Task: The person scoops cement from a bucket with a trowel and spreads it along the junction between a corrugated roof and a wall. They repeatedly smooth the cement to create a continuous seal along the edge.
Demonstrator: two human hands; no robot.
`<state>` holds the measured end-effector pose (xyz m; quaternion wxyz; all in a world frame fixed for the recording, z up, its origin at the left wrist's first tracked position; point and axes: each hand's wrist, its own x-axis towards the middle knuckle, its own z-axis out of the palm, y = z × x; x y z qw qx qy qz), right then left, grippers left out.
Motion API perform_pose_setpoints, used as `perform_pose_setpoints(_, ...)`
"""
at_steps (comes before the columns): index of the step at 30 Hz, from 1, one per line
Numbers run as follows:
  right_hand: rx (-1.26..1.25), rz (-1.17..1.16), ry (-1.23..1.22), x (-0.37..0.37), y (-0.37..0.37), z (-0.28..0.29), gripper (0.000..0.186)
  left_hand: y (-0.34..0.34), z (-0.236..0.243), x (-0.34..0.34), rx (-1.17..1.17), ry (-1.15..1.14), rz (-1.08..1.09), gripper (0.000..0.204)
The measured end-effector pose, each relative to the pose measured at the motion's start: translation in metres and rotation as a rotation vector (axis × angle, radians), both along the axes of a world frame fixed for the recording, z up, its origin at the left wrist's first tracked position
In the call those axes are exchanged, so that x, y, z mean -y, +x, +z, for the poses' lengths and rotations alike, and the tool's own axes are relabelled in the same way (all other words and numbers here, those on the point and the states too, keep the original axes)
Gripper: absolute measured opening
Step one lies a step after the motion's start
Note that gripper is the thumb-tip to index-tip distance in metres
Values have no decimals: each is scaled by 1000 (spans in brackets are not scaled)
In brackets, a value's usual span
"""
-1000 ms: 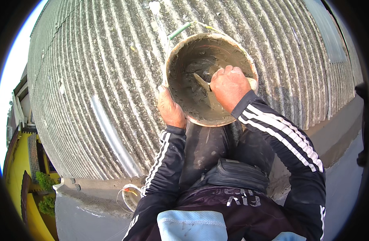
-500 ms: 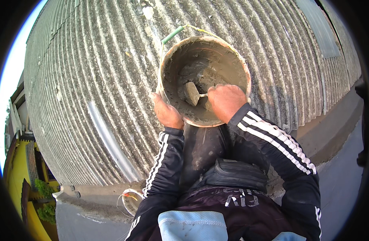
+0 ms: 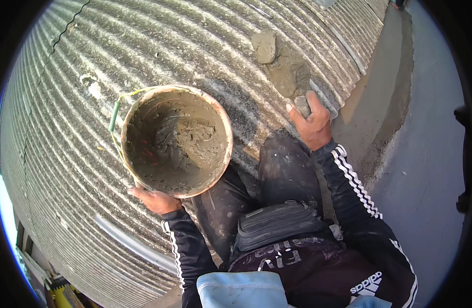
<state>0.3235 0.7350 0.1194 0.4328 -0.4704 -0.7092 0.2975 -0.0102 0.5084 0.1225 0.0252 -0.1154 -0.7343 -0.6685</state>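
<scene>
My left hand [image 3: 159,200] grips the near side of a round bucket [image 3: 228,134], its thumb outside the wall and the other fingers mostly hidden beneath. Wet grey mortar [image 3: 195,134] coats the inside of the bucket and lies in its bottom. Off to the right, my right hand [image 3: 315,126] is closed around the handle of a trowel [image 3: 301,105]. A thick load of mortar [image 3: 287,69] covers its blade, which points away from me above the roof sheet. Whether the blade touches the sheet, I cannot tell.
Corrugated grey roofing [image 3: 66,138] spreads under the bucket and ahead. A mortar-smeared ledge [image 3: 382,110] runs along the right, beside a smooth grey surface [image 3: 426,154]. The bucket's green-gripped handle [image 3: 113,116] hangs at its left. A black waist bag [image 3: 277,226] rests at my lap.
The trowel has come out of the bucket and swung right, now loaded with mortar. My view has turned right, and the bucket sits lower and farther left in it, still in my left hand.
</scene>
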Motion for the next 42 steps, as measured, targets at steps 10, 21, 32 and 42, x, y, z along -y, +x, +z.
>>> perform_pose_setpoints(10,40,-1013,-555,4,201,-249,41,19,18,-14,86,-46,81,77)
perform_pose_setpoints(21,-785,-1170,-793,12,290,-288,30,18,13,-18,63,-98,113,73)
perform_pose_setpoints(32,-891,-1175,-875,41,231,-286,24,41,31,-34,120,-186,212,69)
perform_pose_setpoints(42,-1013,-945,-946,-5,323,-287,33,14,19,-5,46,-147,-27,63)
